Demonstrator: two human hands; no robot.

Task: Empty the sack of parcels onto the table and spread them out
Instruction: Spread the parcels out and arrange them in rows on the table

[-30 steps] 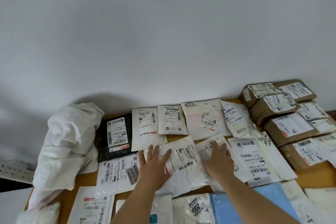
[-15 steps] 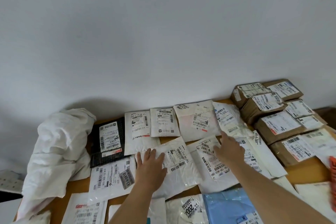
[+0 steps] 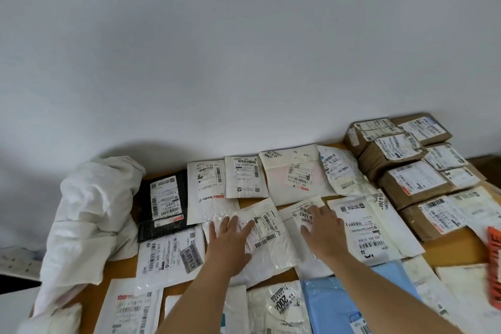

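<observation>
Our left hand (image 3: 230, 238) lies flat, fingers spread, on a white mailer (image 3: 267, 236), and our right hand (image 3: 324, 230) presses another white mailer (image 3: 301, 228) beside it; neither grips anything. Around them labelled parcels cover the wooden table (image 3: 450, 249), with brown boxes (image 3: 412, 179) stacked at right. The white sack (image 3: 86, 214) slumps at left, seemingly emptied, so we judge only overlaps remain to separate.

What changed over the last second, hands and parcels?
The right hand went out to the right, then came back onto the 1603 mailer; that mailer now lies more apart from its left neighbour. The left hand stayed flat on the white mailer. Nothing was gripped. The sack and brown boxes are unchanged.
</observation>
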